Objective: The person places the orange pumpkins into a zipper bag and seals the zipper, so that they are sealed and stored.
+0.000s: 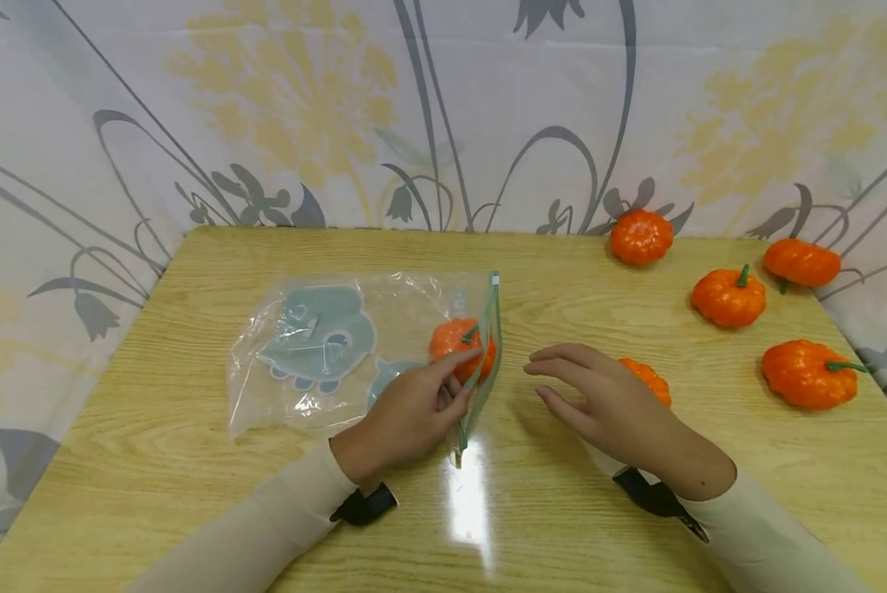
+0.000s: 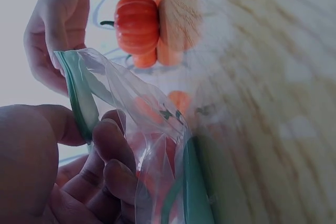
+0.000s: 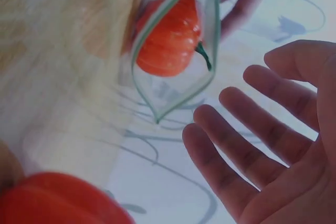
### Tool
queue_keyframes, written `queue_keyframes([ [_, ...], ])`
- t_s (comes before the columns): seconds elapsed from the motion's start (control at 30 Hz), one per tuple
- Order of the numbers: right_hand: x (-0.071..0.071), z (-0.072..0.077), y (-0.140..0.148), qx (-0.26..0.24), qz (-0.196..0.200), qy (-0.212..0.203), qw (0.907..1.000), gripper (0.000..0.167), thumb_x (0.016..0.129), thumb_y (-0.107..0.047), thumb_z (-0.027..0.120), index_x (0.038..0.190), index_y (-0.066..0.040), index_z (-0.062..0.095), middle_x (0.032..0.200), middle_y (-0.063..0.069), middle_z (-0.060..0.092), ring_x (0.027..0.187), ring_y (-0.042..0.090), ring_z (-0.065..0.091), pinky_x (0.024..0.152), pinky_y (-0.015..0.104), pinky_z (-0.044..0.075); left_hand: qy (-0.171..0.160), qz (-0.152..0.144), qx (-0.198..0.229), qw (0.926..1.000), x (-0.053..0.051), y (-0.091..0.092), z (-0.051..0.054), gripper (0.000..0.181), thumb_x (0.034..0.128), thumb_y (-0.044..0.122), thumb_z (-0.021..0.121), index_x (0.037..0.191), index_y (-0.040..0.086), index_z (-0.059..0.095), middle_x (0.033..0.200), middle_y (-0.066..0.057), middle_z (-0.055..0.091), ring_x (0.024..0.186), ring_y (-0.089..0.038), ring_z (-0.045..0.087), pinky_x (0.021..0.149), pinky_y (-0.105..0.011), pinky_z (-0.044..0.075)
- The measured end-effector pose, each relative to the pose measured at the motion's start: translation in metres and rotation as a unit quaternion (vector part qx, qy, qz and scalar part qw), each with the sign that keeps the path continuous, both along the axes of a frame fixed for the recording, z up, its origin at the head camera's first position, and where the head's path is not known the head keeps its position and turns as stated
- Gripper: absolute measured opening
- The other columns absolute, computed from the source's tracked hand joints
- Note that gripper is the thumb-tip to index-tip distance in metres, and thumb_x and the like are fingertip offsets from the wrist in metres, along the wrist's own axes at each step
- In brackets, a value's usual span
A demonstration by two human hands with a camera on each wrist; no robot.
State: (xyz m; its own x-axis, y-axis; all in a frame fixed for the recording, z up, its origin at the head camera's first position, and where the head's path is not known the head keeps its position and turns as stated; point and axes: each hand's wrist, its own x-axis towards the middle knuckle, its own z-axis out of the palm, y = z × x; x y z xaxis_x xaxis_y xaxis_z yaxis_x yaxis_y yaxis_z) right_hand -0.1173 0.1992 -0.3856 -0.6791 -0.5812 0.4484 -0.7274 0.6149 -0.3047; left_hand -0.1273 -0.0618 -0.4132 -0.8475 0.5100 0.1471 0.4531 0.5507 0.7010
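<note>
A clear plastic zip bag [image 1: 254, 399] with a pale blue cartoon print lies flat on the table, its green-edged mouth to the right. Just inside that mouth sits a small orange pumpkin [image 1: 454, 336] with a green stem. My left hand [image 1: 406, 416] pinches the near lip of the bag; in the left wrist view the green zip strip [image 2: 79, 95] runs between thumb and fingers. My right hand [image 1: 621, 408] hovers right of the opening, fingers spread and holding nothing. The right wrist view shows the mouth gaping around the pumpkin [image 3: 170, 40]. Another pumpkin [image 1: 646, 380] is partly hidden behind my right hand.
Several more orange pumpkins stand at the right: one at the back edge [image 1: 641, 237], one tipped over at the back right [image 1: 802, 262], one upright [image 1: 728, 298] and one nearer [image 1: 809, 375]. A flower-patterned cloth [image 1: 473, 115] hangs behind the wooden table [image 1: 169, 346].
</note>
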Motion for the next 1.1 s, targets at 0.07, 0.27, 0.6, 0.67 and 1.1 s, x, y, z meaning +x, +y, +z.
queue_keyframes([
  [0.07,0.003,0.003,0.004,-0.003,0.002,0.003,1.0000,0.029,0.085,-0.007,0.076,0.114,-0.009,0.072,0.119,0.007,0.067,0.088,0.016,0.067,0.064,0.022,0.054,-0.002,-0.002,-0.002,1.0000,0.000,0.000,0.000,0.049,0.0971,0.014,0.060,0.146,0.015,0.051,0.081,0.010,0.066,0.062,0.002,0.053,0.059,-0.019,0.047],
  [0.27,-0.002,0.013,0.017,-0.025,0.021,0.030,0.9990,0.028,0.101,-0.031,0.060,0.113,-0.010,0.072,0.119,0.006,0.068,0.092,0.017,0.066,0.069,0.013,0.048,-0.011,0.001,-0.002,0.9999,0.000,0.001,0.001,0.050,0.0978,0.015,0.060,0.146,0.015,0.049,0.081,0.011,0.065,0.063,0.001,0.054,0.060,-0.020,0.048],
  [0.6,-0.016,0.013,0.041,0.011,-0.023,-0.043,0.9988,0.035,0.079,-0.005,0.081,0.112,-0.013,0.073,0.119,0.004,0.069,0.110,0.024,0.067,0.096,0.024,0.051,-0.010,-0.007,-0.002,0.9999,0.000,0.000,0.000,0.048,0.0982,0.015,0.060,0.146,0.014,0.050,0.082,0.009,0.066,0.063,0.001,0.053,0.058,-0.019,0.048],
  [0.67,-0.018,0.015,0.045,0.019,-0.031,-0.074,0.9966,0.033,0.084,-0.008,0.078,0.115,-0.015,0.072,0.121,0.003,0.069,0.112,0.025,0.066,0.091,0.039,0.055,-0.008,-0.008,-0.002,0.9999,0.000,0.000,0.000,0.049,0.0982,0.015,0.060,0.146,0.015,0.050,0.082,0.009,0.066,0.062,0.001,0.053,0.058,-0.019,0.048],
  [1.1,-0.026,0.017,0.070,0.052,-0.032,-0.254,0.9652,0.048,0.091,-0.026,0.075,0.135,-0.015,0.061,0.145,0.016,0.051,0.136,0.040,0.045,0.104,0.064,0.041,-0.021,-0.006,-0.005,0.9998,-0.002,0.000,0.000,0.050,0.0974,0.016,0.061,0.146,0.017,0.049,0.082,0.009,0.066,0.061,-0.001,0.054,0.056,-0.020,0.047],
])
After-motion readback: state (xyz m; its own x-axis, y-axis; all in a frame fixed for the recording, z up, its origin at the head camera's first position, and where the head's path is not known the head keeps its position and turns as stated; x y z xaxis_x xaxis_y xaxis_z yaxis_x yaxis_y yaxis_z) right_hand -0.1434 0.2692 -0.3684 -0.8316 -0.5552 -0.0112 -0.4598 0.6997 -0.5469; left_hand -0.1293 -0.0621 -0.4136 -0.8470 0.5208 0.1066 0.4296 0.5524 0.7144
